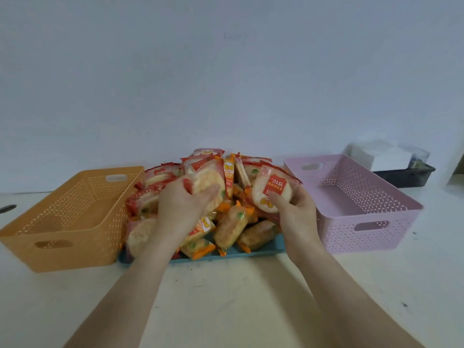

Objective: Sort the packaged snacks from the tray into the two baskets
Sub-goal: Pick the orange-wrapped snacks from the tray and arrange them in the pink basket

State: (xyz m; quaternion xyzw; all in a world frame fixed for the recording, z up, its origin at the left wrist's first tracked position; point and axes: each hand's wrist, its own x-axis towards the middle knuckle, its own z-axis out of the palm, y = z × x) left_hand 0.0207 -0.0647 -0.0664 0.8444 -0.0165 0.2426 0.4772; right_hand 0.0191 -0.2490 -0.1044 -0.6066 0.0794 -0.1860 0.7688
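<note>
A heap of packaged snacks [236, 222] fills a blue tray [251, 252] at the table's middle: round rice crackers in red-edged wrappers and oblong ones in orange-edged wrappers. My left hand [178, 209] grips a round cracker pack [208, 184] on top of the heap. My right hand [296, 209] holds another round red-labelled cracker pack [272, 189], lifted at the heap's right side. An orange basket [67, 237] stands left of the tray, a pink basket [361, 222] right of it; both look empty.
A black tray [406, 175] with white folded sheets [381, 154] sits behind the pink basket at the back right. A dark object [7, 208] pokes in at the left edge. A white wall runs right behind the table.
</note>
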